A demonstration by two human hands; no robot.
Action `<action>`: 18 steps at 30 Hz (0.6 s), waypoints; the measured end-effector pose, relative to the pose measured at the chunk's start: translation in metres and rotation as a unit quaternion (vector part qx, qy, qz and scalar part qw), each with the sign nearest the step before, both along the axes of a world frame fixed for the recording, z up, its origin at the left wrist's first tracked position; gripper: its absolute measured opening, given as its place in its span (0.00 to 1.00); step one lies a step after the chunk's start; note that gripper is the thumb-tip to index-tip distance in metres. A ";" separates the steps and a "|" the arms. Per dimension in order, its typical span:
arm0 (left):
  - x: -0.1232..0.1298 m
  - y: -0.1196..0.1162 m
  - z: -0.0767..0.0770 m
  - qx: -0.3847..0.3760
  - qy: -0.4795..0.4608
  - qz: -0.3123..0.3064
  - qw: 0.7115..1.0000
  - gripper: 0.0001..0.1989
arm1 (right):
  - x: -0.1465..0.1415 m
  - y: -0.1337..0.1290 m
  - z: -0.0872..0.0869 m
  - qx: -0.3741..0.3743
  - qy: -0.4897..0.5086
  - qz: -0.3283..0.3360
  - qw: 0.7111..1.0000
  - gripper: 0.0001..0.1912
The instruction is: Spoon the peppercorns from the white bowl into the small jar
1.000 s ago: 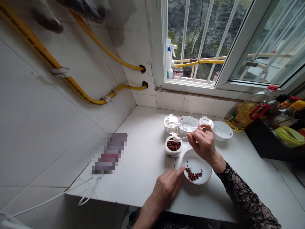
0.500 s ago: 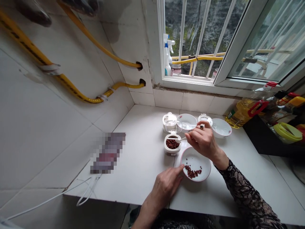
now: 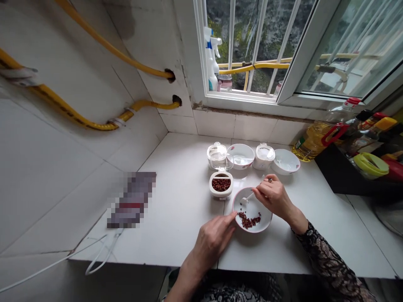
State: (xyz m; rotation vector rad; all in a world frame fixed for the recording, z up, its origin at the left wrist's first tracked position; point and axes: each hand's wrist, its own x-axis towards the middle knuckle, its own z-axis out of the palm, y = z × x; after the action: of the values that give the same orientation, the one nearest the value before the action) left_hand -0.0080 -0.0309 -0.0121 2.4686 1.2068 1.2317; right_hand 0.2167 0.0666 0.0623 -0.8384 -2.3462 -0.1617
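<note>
Between the thumb and fingers of my right hand is a small white spoon, its head low inside a white bowl with a pink rim. Dark red peppercorns lie scattered across the lower part of that bowl. My left hand grips the bowl's left rim, fingers close together. Just behind and left of the bowl stands a white seasoning jar full of peppercorns, its clear lid flipped up.
Behind are another white jar, a flowered bowl, a third jar and a smaller bowl. An oil bottle and a black condiment rack stand right. A blurred-out object with a white cable lies left.
My right hand has brought the spoon from the open peppercorn jar down into the bowl. My left hand keeps its place at the rim. The whole view has shifted slightly.
</note>
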 end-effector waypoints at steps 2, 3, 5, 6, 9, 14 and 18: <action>0.000 0.000 0.001 0.001 0.004 0.001 1.000 0.20 | 0.001 0.000 -0.002 -0.033 -0.007 0.026 0.999 0.19; 0.000 0.000 0.002 0.001 0.004 0.001 1.000 0.20 | 0.002 -0.001 -0.003 -0.052 -0.005 0.040 0.998 0.19; 0.000 0.000 0.002 0.001 0.002 0.001 1.000 0.20 | 0.003 -0.002 -0.004 -0.088 0.009 0.066 0.994 0.21; 0.001 0.000 0.002 0.001 0.001 0.000 1.000 0.20 | 0.004 -0.002 -0.005 -0.106 0.019 0.075 0.991 0.21; 0.000 -0.001 0.002 0.003 0.002 0.001 1.000 0.18 | 0.004 -0.005 -0.008 -0.151 0.038 0.090 0.984 0.21; 0.000 0.000 0.001 0.004 0.006 0.003 1.000 0.17 | 0.003 -0.007 -0.010 -0.202 0.083 0.075 0.973 0.22; 0.001 0.000 0.002 0.005 0.003 0.002 1.000 0.18 | 0.003 -0.007 -0.011 -0.246 0.115 0.058 0.961 0.22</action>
State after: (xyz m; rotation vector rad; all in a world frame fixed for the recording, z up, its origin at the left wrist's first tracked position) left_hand -0.0073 -0.0309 -0.0098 2.4791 1.2105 1.2360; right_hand 0.2198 0.0601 0.0509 -0.8863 -2.2303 0.5610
